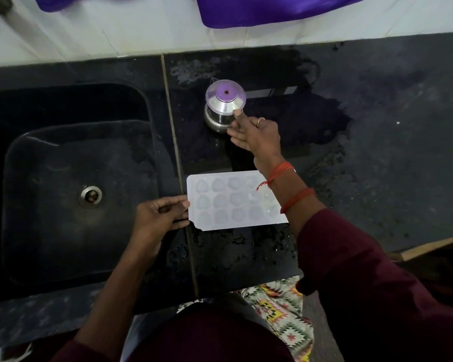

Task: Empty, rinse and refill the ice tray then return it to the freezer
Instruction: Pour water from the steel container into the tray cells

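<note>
Your left hand [157, 218] is pinching the ice tray [233, 202] mid-frame, your right hand [254, 134] touching the jug [224, 100], fingers spread, on the wet counter [377, 126].

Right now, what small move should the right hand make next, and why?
Probably close the right hand around the lidded steel jug and lift it. Its fingers only touch the lid at its rim, not gripping, while the left hand steadies the ice tray flat on the counter, perhaps for refilling.
</note>
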Demonstrator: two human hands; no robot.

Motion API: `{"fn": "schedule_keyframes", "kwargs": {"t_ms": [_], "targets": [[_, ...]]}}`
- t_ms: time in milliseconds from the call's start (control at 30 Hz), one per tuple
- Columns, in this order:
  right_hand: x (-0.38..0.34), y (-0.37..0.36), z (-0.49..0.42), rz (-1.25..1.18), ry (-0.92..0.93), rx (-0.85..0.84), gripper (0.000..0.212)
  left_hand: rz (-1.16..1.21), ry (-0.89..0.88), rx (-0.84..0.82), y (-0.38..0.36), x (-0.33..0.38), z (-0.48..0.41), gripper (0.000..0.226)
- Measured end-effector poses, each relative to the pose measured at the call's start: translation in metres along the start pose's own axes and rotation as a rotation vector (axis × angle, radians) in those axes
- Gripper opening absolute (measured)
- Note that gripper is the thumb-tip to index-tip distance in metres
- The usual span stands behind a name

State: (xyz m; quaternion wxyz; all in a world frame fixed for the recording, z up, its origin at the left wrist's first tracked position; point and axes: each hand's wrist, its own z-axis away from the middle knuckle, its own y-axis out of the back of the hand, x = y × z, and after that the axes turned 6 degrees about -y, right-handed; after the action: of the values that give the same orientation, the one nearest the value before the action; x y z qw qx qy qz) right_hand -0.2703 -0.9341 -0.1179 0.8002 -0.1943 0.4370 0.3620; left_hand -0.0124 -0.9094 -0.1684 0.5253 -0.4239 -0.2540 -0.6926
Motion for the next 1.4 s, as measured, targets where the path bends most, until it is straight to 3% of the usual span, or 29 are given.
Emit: {"fn": "schedule_keyframes", "kwargs": {"t_ms": [400,800,1000,1400], "targets": [[-0.01,0.005,-0.008,0.029,-0.029,-0.18,0.037,-0.012,-0.009,0.02,-0.002,-0.002,-0.002,0.008],[0.031,0.087,0.039,0.7,0.441,0.307,0.015,-0.069,-0.014,0.056,-0.006,0.001,-0.004,0.011],[0.051,0.117,0.055,0.947,0.397,0.494,0.024,-0.107,-0.047,0.111,-0.011,0.003,-0.004,0.011],[0.077,0.126,0.06,1.104,0.288,0.572,0.038,-0.304,-0.253,0.199,-0.025,0.002,-0.006,0.018]]}}
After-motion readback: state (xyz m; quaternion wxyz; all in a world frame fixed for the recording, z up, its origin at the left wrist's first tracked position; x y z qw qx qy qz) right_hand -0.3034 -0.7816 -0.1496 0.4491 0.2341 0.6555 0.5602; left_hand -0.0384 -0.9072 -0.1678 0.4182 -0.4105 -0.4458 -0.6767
